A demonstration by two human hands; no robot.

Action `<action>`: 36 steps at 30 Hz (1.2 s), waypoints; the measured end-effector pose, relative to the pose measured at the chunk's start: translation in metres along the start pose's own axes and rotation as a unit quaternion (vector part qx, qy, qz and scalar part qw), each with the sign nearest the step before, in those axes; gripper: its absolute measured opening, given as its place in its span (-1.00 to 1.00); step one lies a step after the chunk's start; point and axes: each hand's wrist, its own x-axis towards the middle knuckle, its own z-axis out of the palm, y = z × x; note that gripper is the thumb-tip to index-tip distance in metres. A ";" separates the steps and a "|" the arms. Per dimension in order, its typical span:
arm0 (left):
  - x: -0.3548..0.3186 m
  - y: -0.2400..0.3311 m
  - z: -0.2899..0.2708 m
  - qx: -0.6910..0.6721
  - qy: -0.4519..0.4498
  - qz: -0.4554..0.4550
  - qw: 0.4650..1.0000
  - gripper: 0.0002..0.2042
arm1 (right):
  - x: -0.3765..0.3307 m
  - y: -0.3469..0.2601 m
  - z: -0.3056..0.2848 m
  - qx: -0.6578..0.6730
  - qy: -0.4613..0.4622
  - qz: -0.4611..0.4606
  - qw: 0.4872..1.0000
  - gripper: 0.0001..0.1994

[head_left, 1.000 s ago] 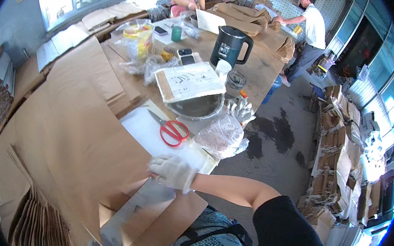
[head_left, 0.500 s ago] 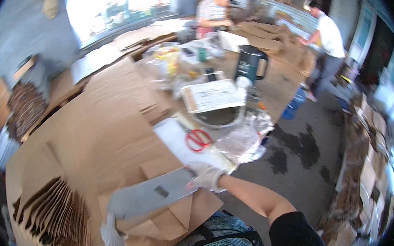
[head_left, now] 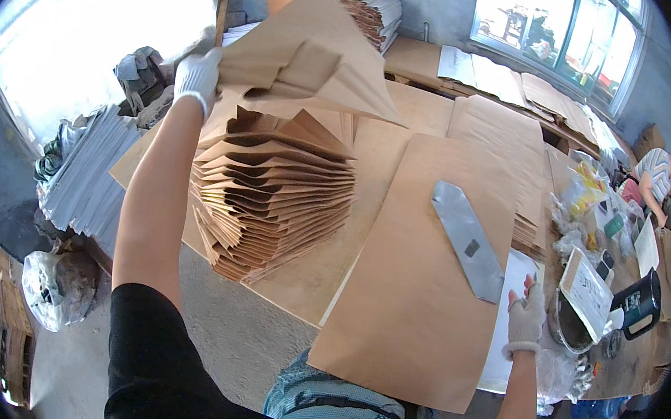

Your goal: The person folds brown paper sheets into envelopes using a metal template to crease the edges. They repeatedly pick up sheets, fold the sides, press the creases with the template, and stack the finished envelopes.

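Brown kraft paper dominates as a gloved left hand [head_left: 197, 74] is gripping a folded paper bag [head_left: 312, 60] by its edge, fingers closed on it, and holding it in the air at eleven o'clock above a fanned stack of paper bags [head_left: 276, 191]. At four o'clock the gloved right hand [head_left: 526, 313] is resting with fingers loosely spread, empty, on a white sheet [head_left: 508, 326], just beside a large flat kraft sheet [head_left: 418, 284] bearing a grey metal template [head_left: 468, 238]. At three o'clock a black kettle [head_left: 638, 303] is standing among clutter, while another person [head_left: 661, 180] is sitting well apart at two o'clock.
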 end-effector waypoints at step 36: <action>-0.354 -0.225 0.068 0.426 -0.341 0.216 0.810 -0.56 | -0.057 -0.002 0.020 -0.038 -0.126 0.179 0.975 -0.70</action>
